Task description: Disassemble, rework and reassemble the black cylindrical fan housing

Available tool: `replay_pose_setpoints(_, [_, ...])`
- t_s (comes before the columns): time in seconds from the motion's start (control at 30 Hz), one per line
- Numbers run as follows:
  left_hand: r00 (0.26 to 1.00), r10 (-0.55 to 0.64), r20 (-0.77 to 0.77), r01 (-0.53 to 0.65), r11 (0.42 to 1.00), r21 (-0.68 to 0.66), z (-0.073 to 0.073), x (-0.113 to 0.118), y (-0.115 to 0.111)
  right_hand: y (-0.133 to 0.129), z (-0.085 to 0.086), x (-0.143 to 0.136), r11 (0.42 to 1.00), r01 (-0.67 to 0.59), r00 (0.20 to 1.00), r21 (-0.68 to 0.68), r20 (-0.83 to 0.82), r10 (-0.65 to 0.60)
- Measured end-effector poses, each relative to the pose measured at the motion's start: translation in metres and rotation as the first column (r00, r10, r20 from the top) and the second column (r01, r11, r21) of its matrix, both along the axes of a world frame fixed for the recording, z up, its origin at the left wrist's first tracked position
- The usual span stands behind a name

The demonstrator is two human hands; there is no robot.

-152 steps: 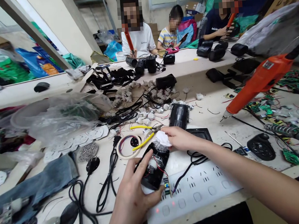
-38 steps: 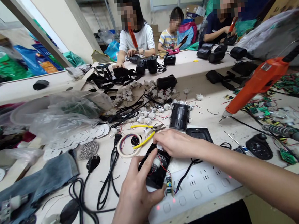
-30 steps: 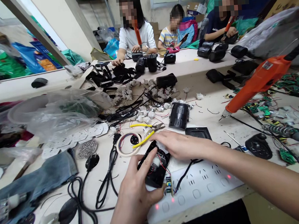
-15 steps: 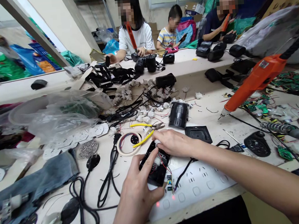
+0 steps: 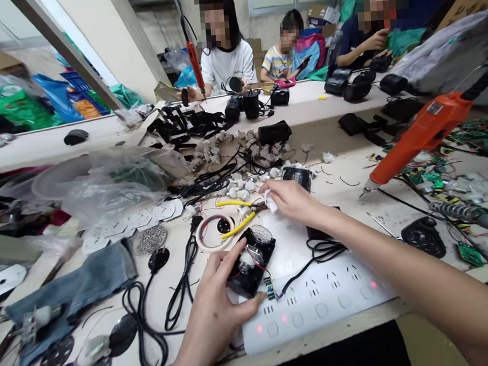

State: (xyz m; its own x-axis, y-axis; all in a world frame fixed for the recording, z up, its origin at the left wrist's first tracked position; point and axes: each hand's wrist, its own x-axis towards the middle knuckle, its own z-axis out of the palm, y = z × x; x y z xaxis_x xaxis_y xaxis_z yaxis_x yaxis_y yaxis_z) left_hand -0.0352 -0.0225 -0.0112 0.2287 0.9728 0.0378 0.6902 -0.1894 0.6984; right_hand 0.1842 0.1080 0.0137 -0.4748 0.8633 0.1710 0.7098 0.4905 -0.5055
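My left hand (image 5: 218, 296) grips an open black plastic housing (image 5: 243, 286) by its sides, tilted above the near edge of the bench. Inside it show a whitish motor-like part with red wires and, at its upper end, a clear round patterned disc (image 5: 261, 234). A small circuit board (image 5: 269, 288) hangs from its wires beside my thumb. My right hand (image 5: 289, 199) is up and to the right of the housing, fingers closed on a crumpled white tissue (image 5: 271, 202). Just left of those fingers lie yellow-handled pliers (image 5: 238, 226). A black curved shell (image 5: 298, 176) stands behind my right hand, partly covered.
A white power strip (image 5: 297, 320) runs along the front edge. A roll of tape (image 5: 202, 243), coiled black cords (image 5: 147, 323) and a dish of screws (image 5: 151, 239) lie left. An orange electric screwdriver (image 5: 420, 137) hangs at the right. Several people sit across the bench.
My right hand has moved from the housing up and right, holding the white tissue, uncovering the clear disc. My left hand still holds the housing. Across the bench, a person's orange screwdriver has moved left.
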Motion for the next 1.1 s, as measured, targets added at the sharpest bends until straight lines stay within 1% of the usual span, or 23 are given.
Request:
replay_pose_setpoints(0.07, [1.000, 0.008, 0.025, -0.008, 1.000, -0.009, 0.000, 0.001, 0.000, 0.008, -0.002, 0.002, 0.999, 0.031, 0.999, 0.041, 0.012, -0.032])
replay_pose_setpoints(0.13, [0.998, 0.024, 0.053, -0.023, 1.000, -0.019, -0.001, 0.003, 0.001, 0.010, -0.002, 0.003, 0.996, 0.047, 0.998, 0.077, 0.030, -0.049])
replay_pose_setpoints(0.23, [0.996, 0.043, 0.084, -0.041, 0.999, -0.031, 0.000, 0.006, 0.002, -0.004, 0.004, 0.006, 0.988, 0.056, 0.997, 0.146, 0.040, -0.063])
replay_pose_setpoints(0.3, [0.994, 0.054, 0.095, -0.051, 0.998, -0.038, 0.000, 0.007, 0.003, -0.022, 0.011, 0.010, 0.980, 0.018, 1.000, 0.197, -0.009, -0.017])
replay_pose_setpoints(0.4, [0.992, 0.079, 0.103, -0.075, 0.996, -0.047, 0.002, 0.011, 0.002, -0.058, 0.018, 0.016, 0.973, -0.027, 0.985, 0.231, -0.160, 0.065])
replay_pose_setpoints(0.47, [0.990, 0.100, 0.104, -0.095, 0.994, -0.056, 0.003, 0.014, 0.002, -0.085, 0.017, 0.018, 0.980, -0.024, 0.966, 0.197, -0.248, 0.074])
replay_pose_setpoints(0.57, [0.987, 0.124, 0.099, -0.117, 0.991, -0.069, 0.003, 0.020, 0.000, -0.122, 0.006, 0.018, 0.983, -0.023, 0.942, 0.183, -0.324, 0.082])
replay_pose_setpoints(0.63, [0.986, 0.134, 0.103, -0.127, 0.990, -0.066, 0.003, 0.023, 0.000, -0.139, -0.003, 0.016, 0.977, -0.039, 0.948, 0.211, -0.301, 0.103])
replay_pose_setpoints(0.7, [0.983, 0.138, 0.122, -0.134, 0.990, -0.043, 0.002, 0.025, 0.000, -0.148, -0.011, 0.014, 0.967, -0.078, 0.967, 0.244, -0.219, 0.133])
replay_pose_setpoints(0.8, [0.977, 0.131, 0.165, -0.131, 0.991, -0.010, 0.001, 0.023, -0.001, -0.149, -0.019, 0.012, 0.938, -0.145, 0.980, 0.314, -0.082, 0.179])
replay_pose_setpoints(0.83, [0.974, 0.128, 0.188, -0.126, 0.992, -0.023, 0.001, 0.022, -0.001, -0.147, -0.020, 0.011, 0.932, -0.160, 0.981, 0.325, -0.052, 0.186])
replay_pose_setpoints(0.87, [0.967, 0.127, 0.222, -0.117, 0.991, -0.060, 0.002, 0.020, -0.001, -0.145, -0.020, 0.011, 0.930, -0.174, 0.981, 0.324, -0.029, 0.193])
replay_pose_setpoints(0.93, [0.938, 0.136, 0.319, -0.071, 0.976, -0.208, 0.006, 0.015, -0.001, -0.141, -0.018, 0.009, 0.941, -0.197, 0.979, 0.274, -0.004, 0.205])
replay_pose_setpoints(1.0, [0.902, 0.162, 0.401, 0.005, 0.923, -0.384, 0.011, 0.010, 0.000, -0.139, -0.014, 0.008, 0.957, -0.213, 0.976, 0.198, 0.004, 0.216])
replay_pose_setpoints(1.03, [0.888, 0.174, 0.425, 0.037, 0.895, -0.444, 0.014, 0.007, 0.002, -0.138, -0.012, 0.008, 0.962, -0.216, 0.976, 0.165, 0.005, 0.218])
replay_pose_setpoints(1.1, [0.880, 0.183, 0.439, 0.066, 0.866, -0.495, 0.019, 0.003, 0.006, -0.138, -0.011, 0.008, 0.970, -0.205, 0.979, 0.128, 0.004, 0.206])
